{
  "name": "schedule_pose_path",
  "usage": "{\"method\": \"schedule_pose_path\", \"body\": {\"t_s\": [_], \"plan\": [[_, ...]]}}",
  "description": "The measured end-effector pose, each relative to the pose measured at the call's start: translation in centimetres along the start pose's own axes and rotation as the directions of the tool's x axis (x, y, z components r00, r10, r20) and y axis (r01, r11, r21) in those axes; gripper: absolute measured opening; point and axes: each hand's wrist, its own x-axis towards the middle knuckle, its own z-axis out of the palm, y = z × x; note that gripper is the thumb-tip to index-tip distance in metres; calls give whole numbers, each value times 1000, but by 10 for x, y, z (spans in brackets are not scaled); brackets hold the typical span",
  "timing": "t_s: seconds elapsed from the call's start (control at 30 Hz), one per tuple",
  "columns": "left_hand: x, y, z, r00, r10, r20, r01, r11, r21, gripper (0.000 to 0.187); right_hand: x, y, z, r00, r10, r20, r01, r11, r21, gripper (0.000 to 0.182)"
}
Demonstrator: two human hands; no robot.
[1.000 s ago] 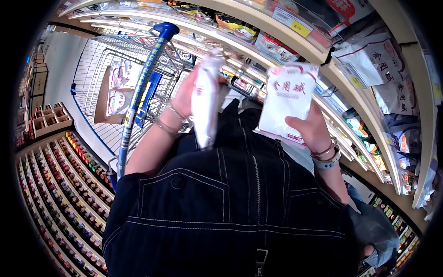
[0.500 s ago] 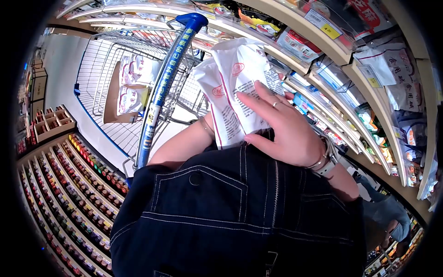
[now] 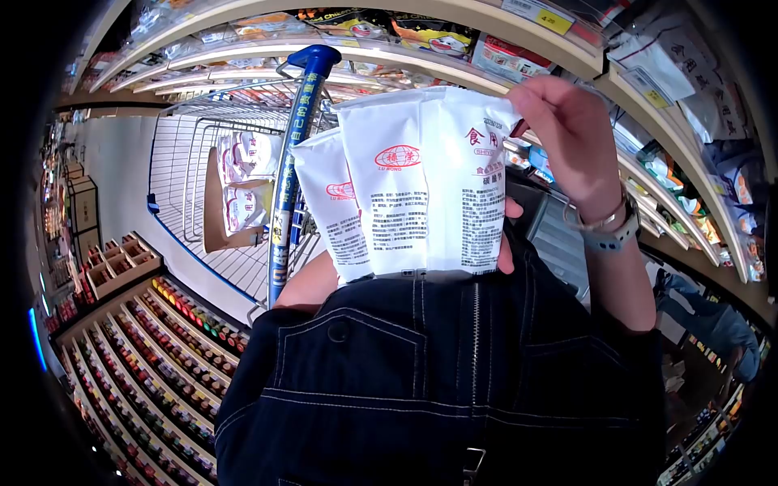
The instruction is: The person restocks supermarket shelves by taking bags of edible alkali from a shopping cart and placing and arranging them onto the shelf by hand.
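Observation:
White packets with red and black print point(image 3: 397, 186) are held upright in front of my chest, overlapping one another. My right hand point(image 3: 559, 134) pinches the top right corner of the front packet between thumb and fingers. From behind and below, my left hand point(image 3: 508, 235) supports the packets; only its fingertips show at their right edge, and the forearm comes in at the lower left. The rest of that hand is hidden by the packets.
A shopping cart point(image 3: 186, 202) with a blue handle point(image 3: 300, 121) stands ahead to the left, holding similar white packets point(image 3: 247, 156). Stocked shelves point(image 3: 454, 65) curve along the front and right. Rows of jars point(image 3: 146, 364) stand lower left. Another person point(image 3: 713, 324) is at the far right.
My right hand has moved up and right, from lying across the packets to pinching the corner. The packets now face me more squarely, spread wider. The cart appears slightly shifted in view.

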Motion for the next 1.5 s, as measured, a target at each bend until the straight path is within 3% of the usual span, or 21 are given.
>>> {"method": "schedule_pose_path", "body": {"t_s": [0.1, 0.33, 0.43, 0.47, 0.57, 0.6, 0.67, 0.77, 0.83, 0.9, 1.0, 1.07, 1.1, 1.13, 1.17, 1.2, 1.23, 1.3, 1.37, 1.43, 1.5], "plan": [[-1, -9, 1, 999, -40, 4, 40, 999, 15, 44, 3, -1, -4, 999, -34, 31, 36, 997, -70, 23], [1, -9, 8, 994, -97, -44, 101, 989, 109, 41, 6, 23, 11, 982, -48, -180, 72, 988, 133, 22], [2, -2, 12, 989, -109, -104, 127, 973, 192, 40, 9, 61, 12, 980, 159, -121, -103, 920, 378, 21], [2, -1, 13, 985, -116, -129, 143, 965, 221, 39, 2, 76, 13, 961, 222, -163, -168, 942, 292, 26], [6, 7, 18, 963, -143, -227, 218, 910, 352, 38, -36, 74, 27, 890, 449, -76, -297, 699, 651, 38], [7, 11, 18, 953, -153, -262, 249, 886, 391, 38, -48, 74, 30, 887, 453, 87, -353, 546, 760, 49], [7, 15, 22, 931, -177, -321, 319, 820, 475, 37, -69, 77, 38, 886, 343, 313, -411, 264, 873, 71], [13, 18, 26, 917, -163, -365, 370, 693, 619, 36, -80, 91, 43, 912, 263, 316, -340, 51, 939, 75], [20, 16, 26, 956, -71, -286, 278, 542, 793, 37, -79, 106, 36, 939, 159, 305, -253, -285, 925, 54], [28, 17, 10, 999, 35, 1, -8, 196, 981, 40, -81, 133, 28, 945, 36, 325, -302, -285, 910, 51], [38, 37, -11, 948, -36, 318, -307, -382, 872, 41, -78, 144, 14, 957, -3, 290, -269, -386, 882, 68], [33, 39, 37, 993, -61, -104, 95, -127, 987, 27, -85, 143, 4, 972, 55, 229, -200, -317, 927, 73], [30, 40, 61, 949, -70, -307, 306, -21, 952, 24, -89, 141, -1, 977, 84, 196, -166, -280, 946, 76], [20, 40, 48, 960, -198, -197, 259, 362, 895, 29, -87, 125, -7, 981, 95, 170, -130, -331, 935, 76], [26, 37, 38, 926, -373, 47, 209, 615, 760, 39, -87, 120, -11, 983, 94, 158, -119, -330, 937, 77], [33, 34, 33, 808, -514, 288, 305, 783, 543, 49, -90, 115, -14, 985, 87, 152, -114, -338, 934, 77], [32, 34, 35, 702, -671, 239, 412, 655, 633, 53, -92, 112, -15, 985, 79, 151, -115, -349, 930, 77], [33, 18, 40, 664, -742, 88, 527, 548, 650, 40, -96, 111, -13, 987, 54, 154, -124, -362, 924, 77], [27, -1, 43, 959, -266, -94, 215, 476, 853, 25, -99, 113, -10, 987, 23, 160, -140, -375, 917, 77], [32, -5, 31, 980, 147, -133, 58, 427, 902, 30, -104, 112, -8, 983, -1, 181, -167, -389, 906, 77], [40, -17, 31, 955, 276, -112, -27, 455, 890, 42, -108, 110, -8, 976, -25, 214, -206, -394, 896, 77]]}}
